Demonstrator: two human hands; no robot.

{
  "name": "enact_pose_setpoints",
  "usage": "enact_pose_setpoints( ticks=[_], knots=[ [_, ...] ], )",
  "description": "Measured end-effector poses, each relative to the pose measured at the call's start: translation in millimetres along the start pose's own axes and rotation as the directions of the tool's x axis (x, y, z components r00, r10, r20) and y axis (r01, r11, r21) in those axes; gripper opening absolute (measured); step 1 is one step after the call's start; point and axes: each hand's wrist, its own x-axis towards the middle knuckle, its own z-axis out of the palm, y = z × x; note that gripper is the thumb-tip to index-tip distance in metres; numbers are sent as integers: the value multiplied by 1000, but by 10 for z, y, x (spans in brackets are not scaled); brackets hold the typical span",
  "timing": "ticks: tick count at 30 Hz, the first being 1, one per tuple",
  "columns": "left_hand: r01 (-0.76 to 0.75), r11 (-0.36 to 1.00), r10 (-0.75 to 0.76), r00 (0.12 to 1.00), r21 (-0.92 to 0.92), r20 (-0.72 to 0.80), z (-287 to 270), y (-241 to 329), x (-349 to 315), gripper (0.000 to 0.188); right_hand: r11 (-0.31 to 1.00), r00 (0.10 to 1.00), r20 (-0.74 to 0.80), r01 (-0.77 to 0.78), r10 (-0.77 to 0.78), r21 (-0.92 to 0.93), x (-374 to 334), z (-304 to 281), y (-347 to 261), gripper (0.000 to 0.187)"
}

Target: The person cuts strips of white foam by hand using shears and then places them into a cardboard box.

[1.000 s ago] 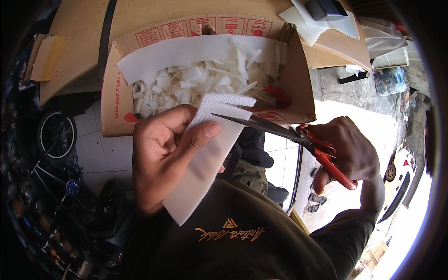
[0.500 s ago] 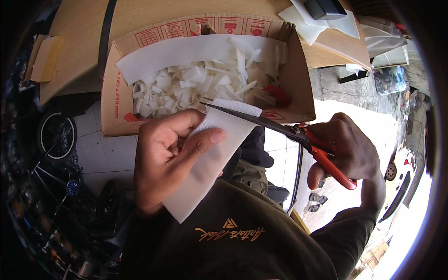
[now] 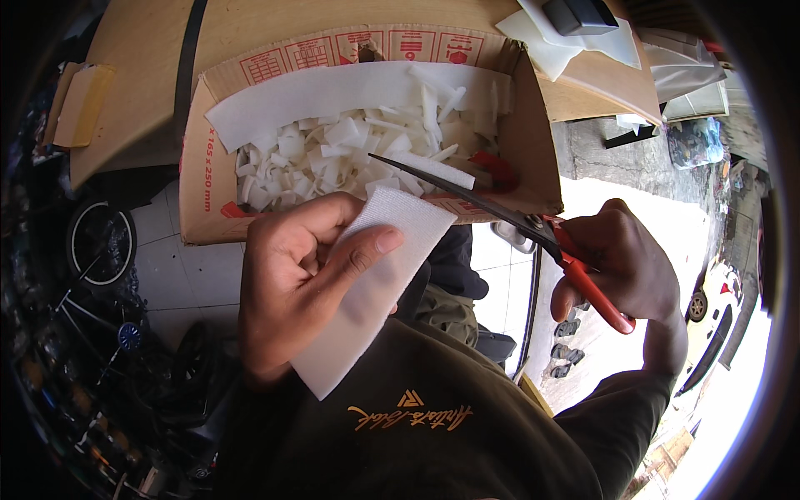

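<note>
My left hand (image 3: 292,287) pinches a white strip of foam-like sheet (image 3: 404,229) between thumb and fingers, its cut end pointing up and away from me. Wrapped round the red handles of a pair of scissors (image 3: 508,212) is my right hand (image 3: 621,258). The dark blades look closed and lie just beyond the strip's end, apart from it. Behind the blades, a narrow offcut (image 3: 446,169) shows over the near side of the cardboard box (image 3: 196,196). Many white offcuts (image 3: 342,133) fill the box; whether the narrow one rests on them I cannot tell.
A longer white sheet (image 3: 292,96) lies along the box's far side. The box sits at the edge of a wooden table (image 3: 142,75). White sheets (image 3: 542,50) with a dark block (image 3: 581,15) on top lie at the far right. A bicycle wheel (image 3: 102,243) stands at left.
The scissors have closed through the strip's end and shifted slightly away from it. A narrow piece has come off, leaving the held strip shorter. My left hand has barely moved.
</note>
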Motion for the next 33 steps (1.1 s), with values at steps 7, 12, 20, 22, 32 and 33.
enact_pose_setpoints(
  ticks=[7, 12, 20, 22, 32, 33],
  knots=[
    [24, 997, -28, 998, -70, -60, 43, 94, -15, 22, 1000, 1000, -21, 5, -5, 26, -119, 27, 87, 73],
    [6, 997, -13, 996, -79, -90, 69, 89, -14, 23, 994, 978, 177, -106, 110, -29, -93, -23, 19, 87],
    [-24, 999, 19, 995, -49, -98, 95, 53, -4, 25, 973, 961, 255, -51, 109, -223, -87, -3, 18, 87],
    [-9, 996, 1, 996, -90, -88, 90, 69, -11, 23, 984, 963, 237, -95, 130, -152, -56, -13, -12, 80],
    [-26, 999, 23, 997, -44, -71, 45, 44, -8, 26, 997, 997, 4, 78, -78, -9, -6, 9, -78, 49],
    [-17, 998, 12, 997, -62, -75, 48, 52, -11, 24, 996, 996, -8, 91, -92, -7, -8, 23, -54, 51]
  ],
)
